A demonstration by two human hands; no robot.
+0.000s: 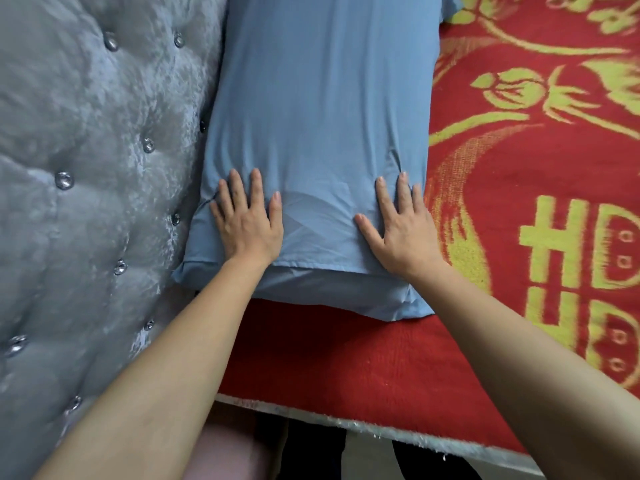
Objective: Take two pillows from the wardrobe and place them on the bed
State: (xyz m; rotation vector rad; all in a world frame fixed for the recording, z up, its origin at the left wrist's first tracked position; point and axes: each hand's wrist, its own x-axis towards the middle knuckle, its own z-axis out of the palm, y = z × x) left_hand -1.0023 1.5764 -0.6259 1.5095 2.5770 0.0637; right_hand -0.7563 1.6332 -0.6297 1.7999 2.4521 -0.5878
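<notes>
A blue pillow point(318, 109) lies flat on the bed's red and yellow blanket point(540, 209), its long side against the headboard. My left hand point(247, 221) rests palm down on the pillow's near left part, fingers spread. On the near right part my right hand point(403, 230) presses flat in the same way, next to the pillow's right edge. Neither hand grips the fabric. A corner of more blue fabric point(450, 6) shows at the far end of the pillow; I cannot tell whether it is a second pillow. The wardrobe is out of view.
A grey tufted headboard point(90, 174) with shiny buttons fills the left side. The bed's near edge point(346, 422) runs across the bottom, with dark floor and clothing below it. Red blanket extends to the right of the pillow.
</notes>
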